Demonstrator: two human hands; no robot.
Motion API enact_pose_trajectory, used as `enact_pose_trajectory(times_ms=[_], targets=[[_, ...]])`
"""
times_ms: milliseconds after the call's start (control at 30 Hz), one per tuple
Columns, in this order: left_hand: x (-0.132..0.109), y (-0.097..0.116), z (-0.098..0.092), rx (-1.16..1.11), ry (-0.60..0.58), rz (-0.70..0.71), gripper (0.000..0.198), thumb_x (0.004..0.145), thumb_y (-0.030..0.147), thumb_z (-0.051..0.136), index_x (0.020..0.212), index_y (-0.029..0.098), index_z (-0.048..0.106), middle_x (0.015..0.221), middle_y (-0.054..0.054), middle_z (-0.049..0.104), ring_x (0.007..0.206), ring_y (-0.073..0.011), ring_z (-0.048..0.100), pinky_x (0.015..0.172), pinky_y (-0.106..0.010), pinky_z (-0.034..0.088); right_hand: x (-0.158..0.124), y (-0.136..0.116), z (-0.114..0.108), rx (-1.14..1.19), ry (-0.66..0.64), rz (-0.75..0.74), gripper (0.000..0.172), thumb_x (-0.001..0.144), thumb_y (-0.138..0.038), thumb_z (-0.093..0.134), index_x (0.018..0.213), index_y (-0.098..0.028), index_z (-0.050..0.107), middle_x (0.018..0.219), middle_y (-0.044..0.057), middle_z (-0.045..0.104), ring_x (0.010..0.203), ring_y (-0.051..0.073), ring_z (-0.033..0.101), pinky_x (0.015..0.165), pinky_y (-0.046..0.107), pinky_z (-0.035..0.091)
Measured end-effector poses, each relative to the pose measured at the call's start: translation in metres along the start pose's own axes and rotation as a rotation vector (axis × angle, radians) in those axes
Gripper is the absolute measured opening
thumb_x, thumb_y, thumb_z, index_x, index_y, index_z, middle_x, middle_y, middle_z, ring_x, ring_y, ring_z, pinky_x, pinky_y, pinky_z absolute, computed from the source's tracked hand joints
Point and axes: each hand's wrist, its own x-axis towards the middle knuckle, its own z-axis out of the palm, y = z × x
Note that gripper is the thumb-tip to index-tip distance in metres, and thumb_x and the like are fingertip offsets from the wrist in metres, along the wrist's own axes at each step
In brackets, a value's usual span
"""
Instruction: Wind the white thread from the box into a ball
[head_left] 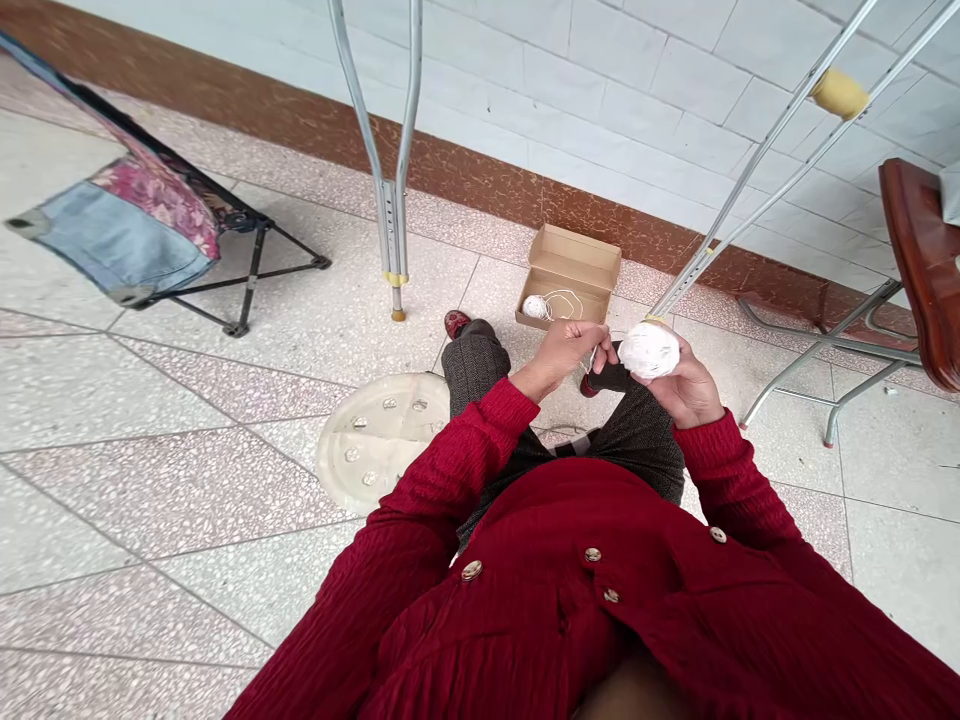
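Observation:
My right hand (687, 384) is closed around a ball of white yarn (649, 349), held up above my right leg. To the left of it, my left hand (568, 350) pinches a strand of the white yarn between its fingertips. Beyond my hands, an open cardboard box (574, 252) sits on the floor near the wall. Inside its left part lies a smaller ball of white yarn (535, 307), with a loose loop of strand beside it. Where the strand runs between the box and my hands is partly hidden by my left hand.
A pale round plastic stool (375, 445) stands at my left. One crutch (393, 215) leans ahead, another crutch (739, 205) to the right. A folding chair (142, 230) is at far left. A brown wooden seat (916, 270) on metal legs is at right.

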Motion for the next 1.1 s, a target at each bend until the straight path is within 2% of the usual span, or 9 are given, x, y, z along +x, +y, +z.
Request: enact_pose_trajectory(times_ms=[100,200,400,533,600,700,800,967,1100], targets=[[0.0,0.001,-0.005,-0.023,0.045,0.005,0.038,0.09,0.043,0.06,0.061,0.018,0.062,0.047,-0.001,0.059,0.056,-0.0144,0.06,0.067,-0.03,0.048,-0.004,0.0,-0.01,-0.038,-0.024,0.05,0.046,0.05,-0.012,0.073,0.095,-0.022,0.071,0.088,0.002,0.074,0.078,0.019,0.066,0.063,0.03,0.054],[-0.005,0.007,-0.008,-0.068,0.069,0.014,0.036,0.089,0.042,0.06,0.062,0.018,0.06,0.048,-0.001,0.058,0.065,-0.0175,0.067,0.07,-0.03,0.049,-0.002,0.001,-0.024,0.043,0.04,0.109,0.037,0.055,-0.022,0.074,0.092,-0.022,0.069,0.087,0.004,0.072,0.074,0.019,0.063,0.053,0.027,0.049],[-0.017,-0.007,-0.006,-0.142,-0.104,-0.057,0.039,0.091,0.046,0.059,0.065,0.017,0.06,0.045,0.0,0.056,0.065,-0.0167,0.067,0.076,-0.031,0.051,0.009,-0.002,-0.015,0.222,0.044,0.041,0.027,0.061,-0.028,0.077,0.079,-0.024,0.058,0.066,-0.003,0.055,0.053,0.011,0.041,0.04,0.021,0.036],[-0.01,-0.018,-0.02,-0.001,-0.213,-0.098,0.043,0.091,0.051,0.059,0.069,0.015,0.063,0.06,-0.004,0.068,0.056,-0.0126,0.061,0.07,-0.029,0.05,0.011,-0.001,-0.007,0.184,0.052,0.066,0.026,0.059,-0.026,0.076,0.077,-0.024,0.058,0.069,-0.002,0.058,0.055,0.012,0.042,0.042,0.021,0.037],[-0.005,-0.017,-0.028,0.15,-0.247,-0.065,0.043,0.092,0.051,0.057,0.073,0.014,0.067,0.071,-0.007,0.073,0.063,-0.0138,0.064,0.075,-0.03,0.051,0.011,0.001,-0.01,0.176,0.057,0.06,0.025,0.059,-0.025,0.075,0.078,-0.024,0.058,0.071,-0.002,0.061,0.057,0.012,0.046,0.044,0.023,0.04],[-0.002,-0.012,-0.031,0.376,-0.149,0.066,0.034,0.091,0.046,0.059,0.093,0.015,0.073,0.097,-0.008,0.076,0.096,-0.0201,0.068,0.09,-0.033,0.049,0.01,0.004,-0.017,0.152,0.038,0.032,0.026,0.059,-0.02,0.073,0.082,-0.024,0.06,0.075,-0.003,0.064,0.062,0.013,0.054,0.048,0.023,0.045],[-0.003,-0.008,-0.02,0.491,-0.018,0.17,0.03,0.089,0.039,0.064,0.11,0.02,0.073,0.116,-0.007,0.073,0.11,-0.0229,0.064,0.098,-0.036,0.047,0.01,0.009,-0.021,0.115,0.045,0.029,0.029,0.059,-0.015,0.071,0.085,-0.024,0.062,0.08,-0.003,0.069,0.066,0.012,0.06,0.051,0.022,0.048],[-0.003,-0.011,-0.001,0.565,0.061,0.27,0.021,0.091,0.033,0.062,0.077,0.022,0.075,0.09,-0.002,0.075,0.098,-0.0217,0.066,0.115,-0.044,0.034,0.009,0.016,-0.021,0.103,0.061,0.057,0.035,0.06,-0.013,0.067,0.093,-0.023,0.067,0.088,-0.001,0.074,0.075,0.015,0.066,0.055,0.022,0.053],[-0.004,-0.02,0.0,0.582,0.035,0.261,0.022,0.09,0.034,0.064,0.074,0.023,0.073,0.088,0.0,0.075,0.094,-0.0205,0.066,0.118,-0.044,0.029,0.007,0.017,-0.021,0.126,0.086,0.084,0.041,0.055,-0.011,0.067,0.094,-0.021,0.07,0.087,0.0,0.076,0.076,0.016,0.068,0.057,0.022,0.055]])
